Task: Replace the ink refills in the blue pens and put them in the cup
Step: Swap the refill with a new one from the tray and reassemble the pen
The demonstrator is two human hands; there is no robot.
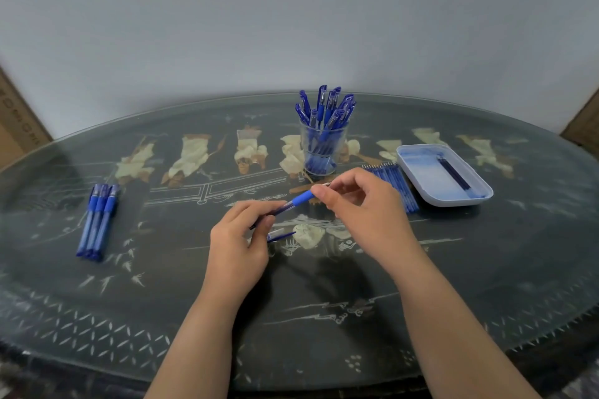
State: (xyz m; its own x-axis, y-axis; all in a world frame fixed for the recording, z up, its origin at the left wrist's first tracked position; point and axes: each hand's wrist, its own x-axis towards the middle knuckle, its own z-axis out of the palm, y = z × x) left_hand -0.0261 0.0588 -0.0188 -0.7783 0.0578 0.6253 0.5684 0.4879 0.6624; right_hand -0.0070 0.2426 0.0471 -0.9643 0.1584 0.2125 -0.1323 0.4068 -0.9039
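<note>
In front of the clear plastic cup [304,146], nearer the person, both hands meet over the dark oval glass-topped table [162,301] with pale inlaid figures; between them I see one blue pen with a clear barrel and a blue rubber grip [293,204], tilted so its tip end points up toward the cup. The left hand [238,236] has its fingers curled round the barrel's rear part; the right hand [363,204] pinches the tip end just past the rubber grip between thumb and forefinger, the other fingers loosely bent. A blue pen cap [280,235] pokes out from under the left hand's lower fingers; I cannot tell whether those fingers hold it or it lies on the glass.

The cup itself stands upright near the table's far edge, packed with capped blue pens [327,107] fanning out above its rim. Far to the left of the cup lie three capped blue pens [97,223] side by side, touching one another. Just to the right of the cup a row of thin blue ink refills [395,185] lies on the glass, partly behind the right hand; farther right of the cup, beside that row, sits a pale blue rectangular plastic tray [428,178] holding a few dark refills [453,173].
</note>
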